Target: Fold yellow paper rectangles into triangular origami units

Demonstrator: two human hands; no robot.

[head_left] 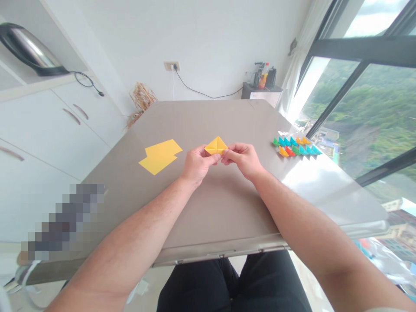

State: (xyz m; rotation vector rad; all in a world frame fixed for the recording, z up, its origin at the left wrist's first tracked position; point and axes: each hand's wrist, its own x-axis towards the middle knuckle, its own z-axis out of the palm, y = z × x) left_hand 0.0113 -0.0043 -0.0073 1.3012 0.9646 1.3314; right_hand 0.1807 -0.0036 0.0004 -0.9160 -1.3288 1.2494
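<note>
A folded piece of yellow paper [217,144], triangular at the top with crease lines across it, is held just above the table. My left hand [197,163] pinches its left and lower edge, thumb in front. On the other side my right hand [242,157] grips the right corner between thumb and fingers. The fingers behind the paper are partly hidden. To the left lie yellow paper sheets [160,157], overlapping flat on the tabletop. At the right, several small folded paper boats [295,147] in green, blue, orange and red stand in two rows.
The grey-brown table [208,208] reaches from my lap toward the wall. A blurred dark object [65,221] is at its left edge. A window [373,95] runs along the right. Behind stands a small cabinet [261,93] with a bottle [264,77]; a kettle [35,47] sits on the left shelf.
</note>
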